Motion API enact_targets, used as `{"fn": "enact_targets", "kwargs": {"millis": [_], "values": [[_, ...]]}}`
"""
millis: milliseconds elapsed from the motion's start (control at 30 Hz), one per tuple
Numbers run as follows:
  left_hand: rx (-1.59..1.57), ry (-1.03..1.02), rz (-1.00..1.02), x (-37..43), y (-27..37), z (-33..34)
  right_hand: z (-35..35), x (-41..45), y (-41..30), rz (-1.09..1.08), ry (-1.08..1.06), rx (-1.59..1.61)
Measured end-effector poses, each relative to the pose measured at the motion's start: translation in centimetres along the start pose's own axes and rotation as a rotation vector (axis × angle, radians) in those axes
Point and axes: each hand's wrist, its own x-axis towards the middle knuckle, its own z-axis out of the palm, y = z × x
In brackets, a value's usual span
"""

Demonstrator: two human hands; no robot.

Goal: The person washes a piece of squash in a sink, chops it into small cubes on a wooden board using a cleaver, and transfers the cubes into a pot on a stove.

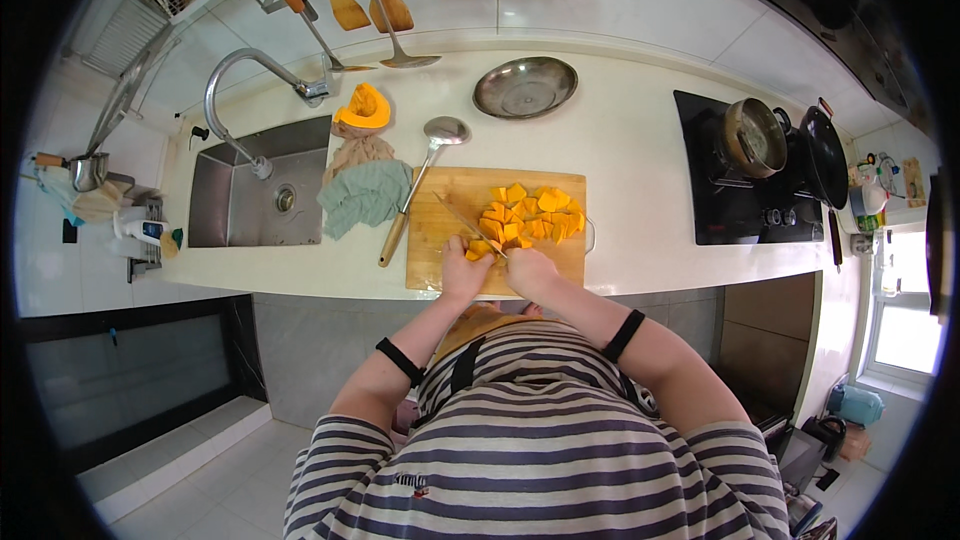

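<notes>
My right hand [531,274] grips a kitchen knife [466,220], whose blade slants up and to the left across a wooden cutting board [431,270]. Close beside it, my left hand [465,270] holds a piece of orange pumpkin [480,248] against the board, near the blade. The knife's handle is hidden in my right fist. Cut pumpkin chunks [536,214] lie in a loose pile on the board's right half, beyond my right hand.
Left of the board lie a ladle [397,232], a green cloth [367,191] and a pumpkin wedge [364,109]. Farther left is a steel sink [255,229] with a faucet [247,56]. A metal plate [525,88] sits behind the board. Pans [754,139] rest on the black stove [720,217] at right.
</notes>
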Motion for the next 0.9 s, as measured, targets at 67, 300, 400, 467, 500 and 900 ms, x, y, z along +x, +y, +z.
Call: {"fn": "enact_targets", "kwargs": {"millis": [67,300,400,467,500,900], "values": [[-0.010,0.019,0.049,-0.2,0.2,-0.1,0.4,0.4,0.2,0.024,-0.020,0.005],[0.058,-0.084,0.106,-0.7,-0.2,-0.9,1.1,1.6,-0.2,0.060,-0.005,0.033],[0.150,-0.111,0.108,-0.3,-0.5,-1.3,1.6,2.7,1.0,0.022,0.031,0.098],[0.077,-0.121,0.109,0.0,-1.1,-1.6,1.4,3.6,2.0,0.027,0.025,0.189],[0.054,-0.126,0.105,0.0,-1.3,-1.8,1.2,3.4,1.9,0.037,0.008,0.228],[-0.032,-0.124,0.093,0.2,-1.3,-1.7,-2.5,-0.5,1.3,-0.225,0.058,-0.138]]}}
